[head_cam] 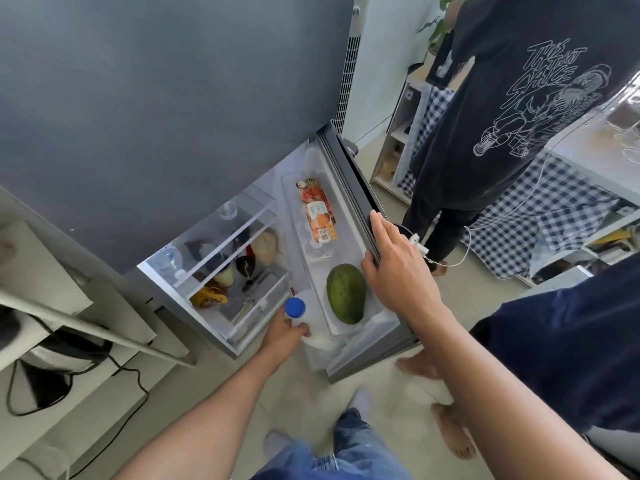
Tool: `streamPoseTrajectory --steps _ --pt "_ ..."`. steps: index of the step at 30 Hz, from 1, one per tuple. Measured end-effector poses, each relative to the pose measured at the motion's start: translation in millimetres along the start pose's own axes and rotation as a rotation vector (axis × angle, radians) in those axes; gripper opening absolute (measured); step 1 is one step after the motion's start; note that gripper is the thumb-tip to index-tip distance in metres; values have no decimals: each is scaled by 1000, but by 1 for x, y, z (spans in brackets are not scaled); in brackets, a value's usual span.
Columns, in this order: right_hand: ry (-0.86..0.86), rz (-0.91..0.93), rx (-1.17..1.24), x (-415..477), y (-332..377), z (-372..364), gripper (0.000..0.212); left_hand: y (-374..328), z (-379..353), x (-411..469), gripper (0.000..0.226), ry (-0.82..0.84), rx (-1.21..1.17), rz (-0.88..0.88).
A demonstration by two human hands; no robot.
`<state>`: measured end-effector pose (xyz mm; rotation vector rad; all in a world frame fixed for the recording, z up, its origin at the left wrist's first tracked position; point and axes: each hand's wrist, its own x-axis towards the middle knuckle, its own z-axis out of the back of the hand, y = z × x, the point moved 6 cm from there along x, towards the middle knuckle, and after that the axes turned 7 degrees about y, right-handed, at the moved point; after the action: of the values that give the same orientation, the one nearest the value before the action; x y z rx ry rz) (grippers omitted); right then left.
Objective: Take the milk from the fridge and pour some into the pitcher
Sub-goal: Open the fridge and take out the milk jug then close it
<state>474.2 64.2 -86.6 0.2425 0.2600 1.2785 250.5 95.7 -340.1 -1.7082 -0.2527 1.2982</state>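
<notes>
The grey fridge [166, 116] stands in front of me with its lower door [349, 174] swung open to the right. My left hand [285, 336] is wrapped around a white milk bottle [315, 318] with a blue cap, low down at the door's bottom shelf. My right hand [394, 268] grips the outer edge of the open door, fingers over the rim. No pitcher is in view.
A green mango [346, 294] and an egg carton [317, 214] lie in the door shelf. Jars and food sit on the inner shelves [228, 258]. Another person in a dark shirt [519, 109] stands to the right. A shelf unit with a black cable [69, 358] is at left.
</notes>
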Motion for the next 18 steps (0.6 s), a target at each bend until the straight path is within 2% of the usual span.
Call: streamPoseTrajectory --steps 2,5,11,16,18 --pt "-3 3 -2 0 1 0 74 -2 -7 -1 70 94 -101 -2" --pt "-10 8 -3 -1 2 0 74 -2 -17 -3 70 136 -269 -4" --pt "-4 -4 12 -2 5 1 74 -7 -26 -13 49 96 -471 31" --pt "-13 -12 25 -5 14 0 74 2 -19 -4 74 49 -496 51" --pt "-12 -7 31 -5 15 -2 74 -13 -16 -15 61 -15 -570 71"
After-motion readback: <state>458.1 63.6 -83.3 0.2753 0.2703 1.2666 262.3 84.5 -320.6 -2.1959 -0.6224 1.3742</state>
